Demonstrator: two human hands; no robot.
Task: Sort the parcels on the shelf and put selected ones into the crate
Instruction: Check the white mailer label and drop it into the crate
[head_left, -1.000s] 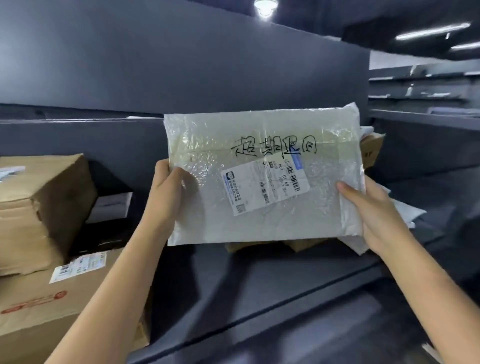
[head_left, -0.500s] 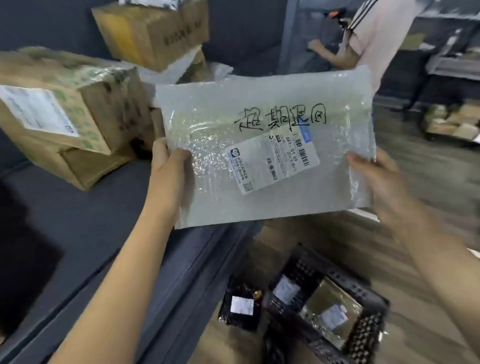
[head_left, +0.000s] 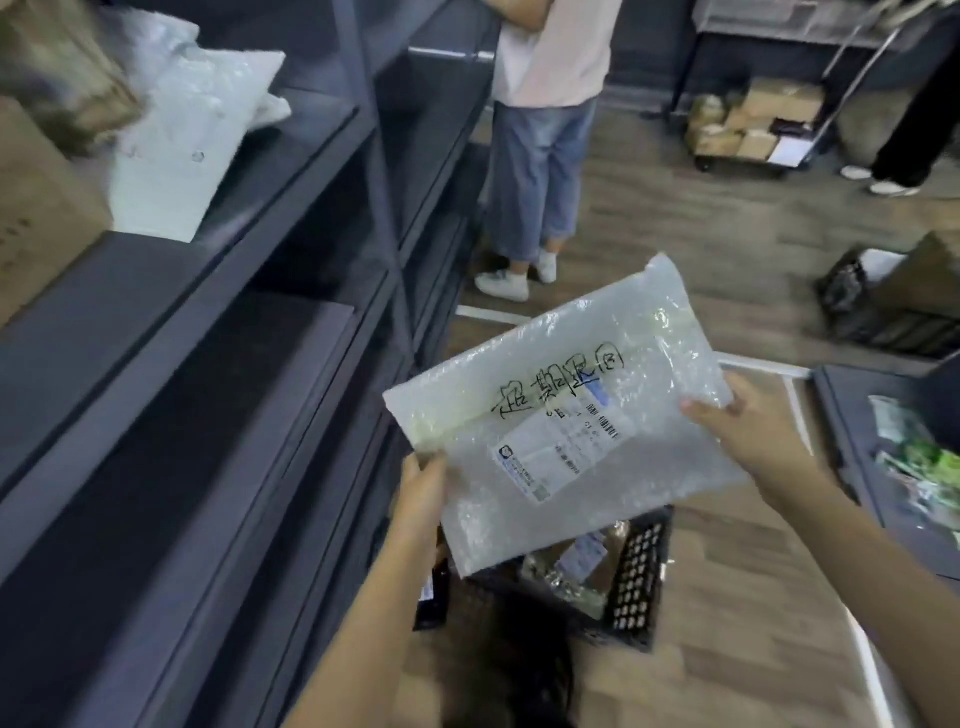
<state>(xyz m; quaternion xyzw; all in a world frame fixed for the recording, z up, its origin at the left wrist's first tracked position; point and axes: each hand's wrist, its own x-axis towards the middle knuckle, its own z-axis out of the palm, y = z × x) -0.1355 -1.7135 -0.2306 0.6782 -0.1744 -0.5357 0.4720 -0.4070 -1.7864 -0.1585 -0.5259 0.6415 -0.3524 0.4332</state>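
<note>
A flat bubble-wrap parcel (head_left: 566, 410) with a white label and black handwriting hangs tilted in the air, held by both hands. My left hand (head_left: 423, 493) grips its lower left edge and my right hand (head_left: 743, 436) grips its right edge. Directly below it on the wooden floor stands a black plastic crate (head_left: 636, 577) holding several parcels, partly hidden by the bubble-wrap parcel. The dark grey shelf (head_left: 171, 322) runs along the left, with a white padded parcel (head_left: 192, 130) and cardboard boxes (head_left: 41, 156) on its upper level.
A person in jeans (head_left: 540, 156) stands by the shelf ahead. Another black crate with a box (head_left: 893, 301) sits at the right. A cart of boxes (head_left: 753, 124) stands at the back. A dark surface with green packets (head_left: 914, 467) is at the right edge.
I have turned away from the shelf and carried the parcel down and right; it now hangs tilted over the crate. Both hands keep their hold.
</note>
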